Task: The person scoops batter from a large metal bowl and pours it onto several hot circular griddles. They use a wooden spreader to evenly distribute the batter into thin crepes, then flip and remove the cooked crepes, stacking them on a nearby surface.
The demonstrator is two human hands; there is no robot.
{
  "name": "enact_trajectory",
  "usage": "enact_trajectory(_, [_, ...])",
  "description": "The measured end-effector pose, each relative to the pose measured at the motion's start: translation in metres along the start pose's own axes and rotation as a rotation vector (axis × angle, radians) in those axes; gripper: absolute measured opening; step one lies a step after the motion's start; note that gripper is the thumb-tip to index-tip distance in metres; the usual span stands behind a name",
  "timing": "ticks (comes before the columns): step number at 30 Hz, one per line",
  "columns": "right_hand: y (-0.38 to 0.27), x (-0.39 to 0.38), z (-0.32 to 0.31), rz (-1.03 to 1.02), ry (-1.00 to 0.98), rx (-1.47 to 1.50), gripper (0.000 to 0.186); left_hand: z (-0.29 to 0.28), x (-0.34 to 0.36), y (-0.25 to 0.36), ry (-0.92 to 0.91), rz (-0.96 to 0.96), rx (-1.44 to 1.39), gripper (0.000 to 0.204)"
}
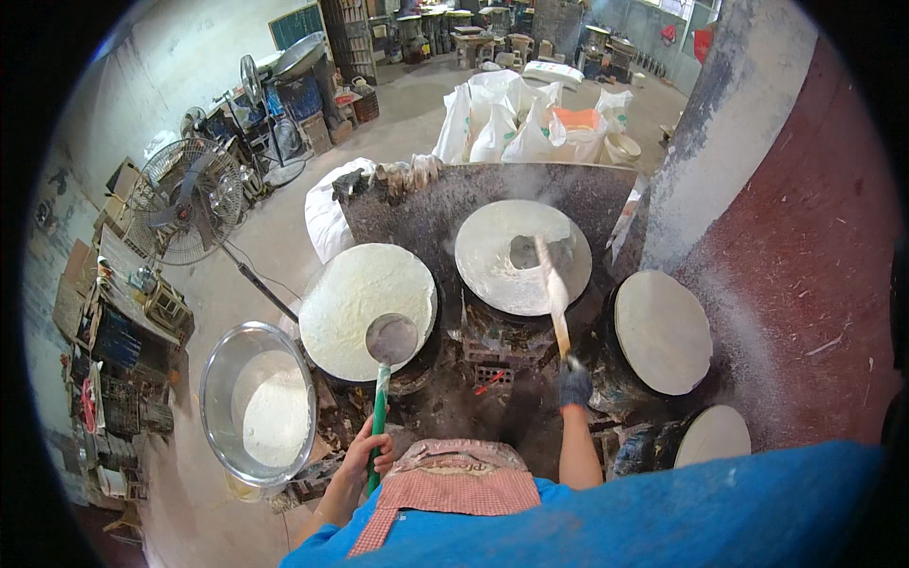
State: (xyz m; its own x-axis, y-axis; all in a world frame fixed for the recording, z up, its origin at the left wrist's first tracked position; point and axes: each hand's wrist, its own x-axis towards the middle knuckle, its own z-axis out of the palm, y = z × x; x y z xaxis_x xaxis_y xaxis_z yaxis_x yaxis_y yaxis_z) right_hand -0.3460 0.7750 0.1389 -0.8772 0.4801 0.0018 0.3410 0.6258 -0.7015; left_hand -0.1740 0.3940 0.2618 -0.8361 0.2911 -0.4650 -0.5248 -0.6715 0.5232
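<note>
My left hand (369,449) is closed round the green handle of a ladle (391,336), whose metal cup is over the left round griddle (341,303), covered with a pale, cream-coloured layer. My right hand (575,386), in a dark glove, grips a long brush-like tool (555,289) with a wooden handle and whitish head. Its tip is over the middle griddle (488,265), where a white coating surrounds a dark patch. A steel basin (216,402) holding white batter or powder sits left of the ladle.
Two more round griddles (663,331) with pale tops are on the right, beside a red-and-white wall (805,237). A pedestal fan (185,204) stands at the left among cluttered benches. White sacks (497,133) are piled behind the stove's dark back panel (407,204).
</note>
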Motion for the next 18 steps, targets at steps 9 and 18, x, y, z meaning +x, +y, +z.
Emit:
enact_trajectory(9, [0.030, 0.035, 0.000, -0.004, -0.084, -0.063, 0.035, 0.014, 0.030, -0.007, -0.086, -0.092, -0.122, 0.056])
enact_trajectory(18, [0.040, 0.043, -0.020, -0.498, -0.115, 0.001, 0.028, 0.023, 0.073, -0.011, -0.153, -0.176, -0.095, 0.053])
